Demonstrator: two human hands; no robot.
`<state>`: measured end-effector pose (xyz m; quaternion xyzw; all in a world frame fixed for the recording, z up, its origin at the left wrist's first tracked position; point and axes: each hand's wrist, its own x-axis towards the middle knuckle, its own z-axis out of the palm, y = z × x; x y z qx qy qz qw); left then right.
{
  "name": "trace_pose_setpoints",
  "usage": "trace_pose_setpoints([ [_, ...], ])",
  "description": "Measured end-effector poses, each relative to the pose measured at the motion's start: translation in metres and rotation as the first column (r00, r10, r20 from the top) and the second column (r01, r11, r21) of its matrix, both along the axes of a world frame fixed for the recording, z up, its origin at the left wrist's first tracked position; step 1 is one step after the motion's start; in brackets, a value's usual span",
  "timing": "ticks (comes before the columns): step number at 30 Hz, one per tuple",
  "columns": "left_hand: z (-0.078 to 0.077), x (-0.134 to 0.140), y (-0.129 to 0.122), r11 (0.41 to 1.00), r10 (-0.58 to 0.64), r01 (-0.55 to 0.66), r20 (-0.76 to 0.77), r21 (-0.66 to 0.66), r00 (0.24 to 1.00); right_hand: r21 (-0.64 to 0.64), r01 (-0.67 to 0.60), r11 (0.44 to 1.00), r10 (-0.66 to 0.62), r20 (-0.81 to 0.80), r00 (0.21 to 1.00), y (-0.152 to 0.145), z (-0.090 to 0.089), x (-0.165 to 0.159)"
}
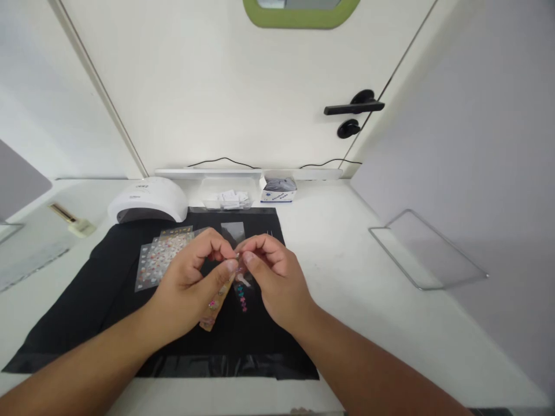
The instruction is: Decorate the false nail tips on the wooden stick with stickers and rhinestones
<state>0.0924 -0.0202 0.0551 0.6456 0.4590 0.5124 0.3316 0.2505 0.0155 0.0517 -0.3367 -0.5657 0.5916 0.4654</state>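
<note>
My left hand (191, 283) and my right hand (277, 280) meet over the black mat (173, 346), thumb and forefinger of each pinched together. Their fingertips nearly touch around something too small to make out. Under my left hand lies a tan strip (220, 301) carrying small shiny pieces, one of them pink. Just right of it, a see-through sticker strip (241, 297) with teal and pink shapes extends below my fingers. Several sticker sheets (151, 260) with white and reddish motifs are fanned out left of my left hand, which partly covers them.
A white nail lamp (147, 199) stands at the mat's back left, with a polish bottle (80, 227) lying beyond it. At the back are a tray with white packets (234, 199) and an alcohol pad box (278, 190). A wire frame (411, 283) projects at right.
</note>
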Motion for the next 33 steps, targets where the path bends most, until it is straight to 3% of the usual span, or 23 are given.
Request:
trace_pose_setpoints([
  [9,-0.004,-0.003,-0.001,0.993,-0.105,0.107,0.044,-0.051,0.994,0.029,-0.092,0.995,0.093,-0.05,0.994,-0.001,-0.009,0.0],
  [16,-0.002,-0.003,-0.003,1.0,-0.001,0.003,-0.058,0.031,0.998,0.101,-0.07,0.992,0.073,-0.03,0.997,-0.004,-0.014,-0.002],
  [21,-0.007,-0.002,-0.003,0.993,0.032,-0.023,-0.073,0.119,0.997,0.164,-0.119,0.979,0.125,-0.032,0.992,-0.003,-0.018,-0.001],
  [24,-0.012,-0.003,-0.003,0.99,0.02,-0.027,0.05,0.141,0.999,0.25,-0.141,0.958,0.144,0.01,0.99,0.0,-0.018,0.001],
  [27,-0.013,-0.004,-0.002,0.997,-0.063,0.052,0.247,0.05,0.967,0.291,-0.177,0.94,0.183,0.008,0.983,0.003,-0.016,0.002],
  [30,-0.011,-0.004,0.002,0.953,-0.228,0.293,0.47,-0.07,0.853,0.276,-0.201,0.94,0.208,0.002,0.978,0.002,-0.014,0.003],
  [33,-0.008,-0.005,0.005,0.884,-0.281,0.452,0.637,-0.12,0.718,0.223,-0.211,0.952,0.219,-0.013,0.976,-0.001,-0.012,0.003],
])
